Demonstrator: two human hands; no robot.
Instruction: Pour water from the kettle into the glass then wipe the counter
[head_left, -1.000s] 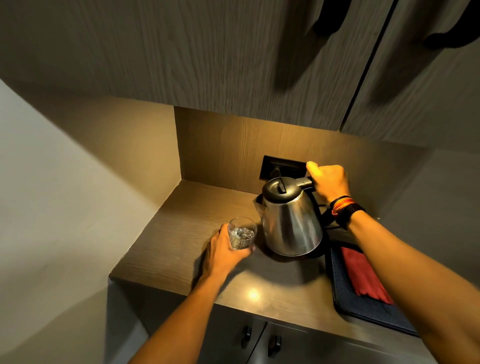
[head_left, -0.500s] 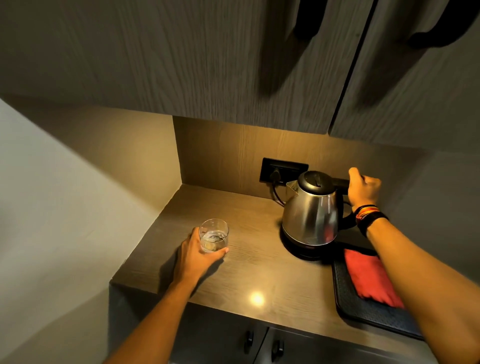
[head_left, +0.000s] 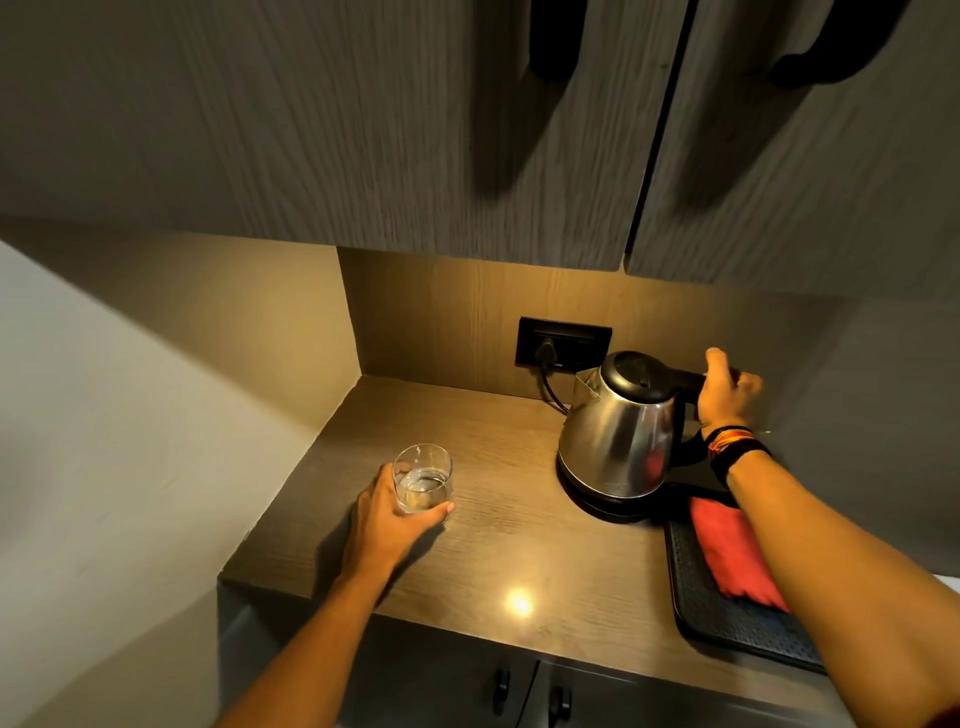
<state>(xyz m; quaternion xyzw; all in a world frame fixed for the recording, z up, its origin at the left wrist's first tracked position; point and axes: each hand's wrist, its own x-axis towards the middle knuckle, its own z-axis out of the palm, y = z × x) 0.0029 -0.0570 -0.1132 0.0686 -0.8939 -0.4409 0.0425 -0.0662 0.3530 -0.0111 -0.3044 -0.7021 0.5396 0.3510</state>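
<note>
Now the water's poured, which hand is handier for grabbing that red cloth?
Probably the right hand: it rests on the kettle handle, right beside the red cloth on the dark tray. The left hand holds the glass, farther off.

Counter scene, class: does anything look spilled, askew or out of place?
Nothing stands out. The glass stands upright with water in it, the kettle sits squarely on its base, and no spill shows on the counter.

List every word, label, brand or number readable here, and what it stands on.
None can be read.
Wall socket plate: small pale marking near its lower edge, too blurred to read.
Kettle: faint marking low on the steel body, too small to read.
Glass: no print visible.
</note>
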